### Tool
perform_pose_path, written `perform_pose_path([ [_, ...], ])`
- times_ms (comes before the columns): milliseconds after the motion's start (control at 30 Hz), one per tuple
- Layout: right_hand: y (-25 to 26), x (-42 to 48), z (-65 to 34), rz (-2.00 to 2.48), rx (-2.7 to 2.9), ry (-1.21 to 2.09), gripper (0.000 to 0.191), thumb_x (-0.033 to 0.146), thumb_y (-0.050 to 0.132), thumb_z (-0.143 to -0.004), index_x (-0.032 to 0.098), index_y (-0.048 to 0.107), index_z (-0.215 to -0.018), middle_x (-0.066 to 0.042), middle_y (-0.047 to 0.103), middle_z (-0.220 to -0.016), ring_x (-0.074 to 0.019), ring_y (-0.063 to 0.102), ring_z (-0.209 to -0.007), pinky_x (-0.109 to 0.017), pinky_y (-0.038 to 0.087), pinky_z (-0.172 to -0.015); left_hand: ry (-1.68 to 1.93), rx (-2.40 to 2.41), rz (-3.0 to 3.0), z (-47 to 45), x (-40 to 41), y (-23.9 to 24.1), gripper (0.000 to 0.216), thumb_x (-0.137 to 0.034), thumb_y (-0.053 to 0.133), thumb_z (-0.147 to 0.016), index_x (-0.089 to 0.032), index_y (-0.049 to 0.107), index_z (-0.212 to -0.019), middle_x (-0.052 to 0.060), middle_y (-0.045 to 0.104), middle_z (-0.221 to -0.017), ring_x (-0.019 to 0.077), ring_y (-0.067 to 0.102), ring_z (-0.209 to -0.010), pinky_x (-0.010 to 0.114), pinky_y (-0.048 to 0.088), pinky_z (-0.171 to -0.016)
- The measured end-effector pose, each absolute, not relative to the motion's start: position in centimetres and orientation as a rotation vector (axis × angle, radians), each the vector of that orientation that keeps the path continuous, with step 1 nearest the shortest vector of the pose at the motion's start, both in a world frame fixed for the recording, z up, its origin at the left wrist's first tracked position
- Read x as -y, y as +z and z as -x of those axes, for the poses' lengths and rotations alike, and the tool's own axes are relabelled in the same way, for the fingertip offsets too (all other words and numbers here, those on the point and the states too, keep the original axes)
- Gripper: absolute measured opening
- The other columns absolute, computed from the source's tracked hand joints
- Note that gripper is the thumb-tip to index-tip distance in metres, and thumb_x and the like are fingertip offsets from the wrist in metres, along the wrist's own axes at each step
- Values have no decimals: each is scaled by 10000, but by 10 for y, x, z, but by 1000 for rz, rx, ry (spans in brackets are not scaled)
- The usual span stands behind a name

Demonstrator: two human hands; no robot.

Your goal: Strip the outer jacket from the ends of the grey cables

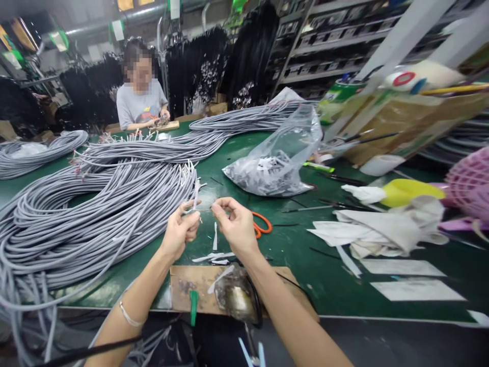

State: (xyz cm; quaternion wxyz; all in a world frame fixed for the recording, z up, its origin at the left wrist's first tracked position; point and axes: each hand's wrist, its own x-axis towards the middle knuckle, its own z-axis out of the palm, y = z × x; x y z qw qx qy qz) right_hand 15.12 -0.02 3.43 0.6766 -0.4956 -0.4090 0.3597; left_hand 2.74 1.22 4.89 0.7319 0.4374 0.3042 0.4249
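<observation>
My left hand (179,229) is closed, its fingers pinching the end of a grey cable (196,196) with pale stripped strands. Facing it a short gap away, my right hand (237,224) is pinched shut. A faint thin line seems to run between the two hands, but what the right fingertips hold is too small to tell. Scissors (263,224) with orange handles lie just right of my right hand, partly hidden by it. Below the hands are white strips (214,257) on the table. The large coil of grey cables (95,204) lies beside my left hand.
A wooden board (179,288) with a green clip (193,306) and a stained metal piece (237,295) sits at the front edge. Beyond is a clear plastic bag (271,168) of small pieces. White cloths (382,232) and a pink basket (469,183) stand right. A co-worker (141,102) sits opposite.
</observation>
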Motion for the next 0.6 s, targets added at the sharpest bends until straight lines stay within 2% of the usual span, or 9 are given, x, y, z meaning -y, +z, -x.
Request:
perform_pose_path([
  [67, 34, 0, -152, 1108, 966, 833, 280, 432, 667, -644, 181, 542, -647, 34, 496, -553, -60, 365, -430, -200, 249, -360, 940, -665, -940, -28, -13, 49, 548, -388, 729, -597, -176, 457, -1022, -131, 307, -449, -2, 168, -336, 164, 27, -382],
  [167, 39, 0, -155, 1066, 950, 915, 316, 477, 657, -657, 178, 561, -698, 25, 542, -588, -36, 305, -382, -201, 208, -334, 937, -668, -918, -29, -13, 47, 497, -390, 750, -564, -192, 435, -895, -118, 392, -456, -11, 183, -326, 147, 56, -376],
  [267, 51, -2, -160, 963, 954, 1146, 412, 473, 710, -592, 181, 600, -860, 8, 627, -697, -4, 235, -345, -193, 156, -311, 948, -665, -932, -31, -13, 43, 477, -420, 768, -536, -168, 419, -741, -81, 462, -502, -17, 250, -339, 135, 87, -367],
  [367, 65, -9, -166, 919, 1016, 1355, 531, 377, 782, -492, 181, 614, -956, 2, 667, -721, 13, 230, -327, -176, 127, -312, 914, -637, -952, -33, -13, 40, 474, -426, 777, -529, -146, 430, -691, -58, 482, -540, -15, 304, -361, 127, 93, -360],
  [500, 71, -17, -171, 1026, 1042, 1247, 370, 247, 806, -425, 129, 660, -743, 11, 634, -538, -12, 323, -347, -173, 167, -333, 885, -647, -974, -34, -12, 41, 493, -479, 757, -543, -155, 422, -703, -83, 445, -492, -26, 229, -329, 132, 85, -349],
  [600, 64, -17, -169, 1078, 989, 1150, 309, 229, 811, -390, 126, 646, -631, 20, 595, -460, -33, 361, -363, -182, 182, -340, 904, -713, -960, -37, -11, 42, 536, -523, 746, -533, -184, 382, -731, -120, 366, -437, -17, 186, -320, 127, 61, -347],
])
